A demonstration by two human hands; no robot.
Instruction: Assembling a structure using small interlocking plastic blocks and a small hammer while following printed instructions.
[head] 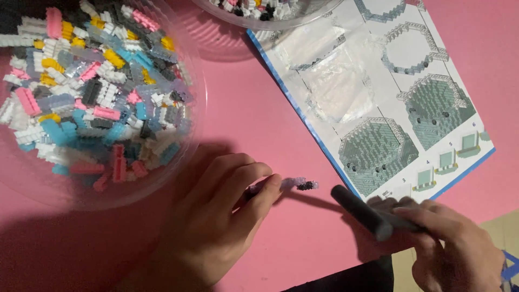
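Matt pink tabletop, smooth and even. Clear glossy plastic bowl at far left, filled with small hard plastic bricks, some shiny, some translucent. Second clear plastic bowl at far centre. Glossy printed paper sheet at right, throwing glare. Dull black matt stick tool near right. Tiny translucent lilac plastic piece near centre.

Only one printed item: an instruction sheet, rectangular, lying flat and slanted on the pink table at upper right. White with a blue border, covered in grey-green diagrams of brick assemblies, small numbered step pictures along the lower edge. Top edge tucked under a clear plastic bowl, lower corner near the right hand.
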